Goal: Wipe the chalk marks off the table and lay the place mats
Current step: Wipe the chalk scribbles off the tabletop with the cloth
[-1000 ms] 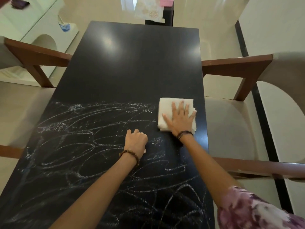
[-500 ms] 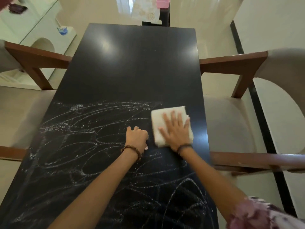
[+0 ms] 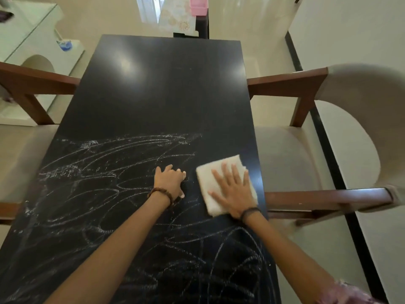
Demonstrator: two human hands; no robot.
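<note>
A long black table (image 3: 162,95) runs away from me. White chalk marks (image 3: 92,194) cover its near half; the far half is bare and glossy. My right hand (image 3: 234,189) lies flat with straight fingers on a folded white cloth (image 3: 206,174), pressing it to the table near the right edge. My left hand (image 3: 169,181) rests on the table just left of the cloth, fingers curled under, holding nothing. Patterned place mats (image 3: 175,20) lie beyond the table's far end, next to a pink box (image 3: 198,5).
Beige chairs with brown wooden arms stand at both sides: one at the right (image 3: 306,163), one at the left (image 3: 24,150). A white cabinet (image 3: 28,40) stands at the far left. A dark stand (image 3: 202,25) sits behind the table's far end.
My right hand has drawn the cloth towards me along the right side of the table, leaving a strip near the upper right of the scribbles wiped. My left hand has stayed put.
</note>
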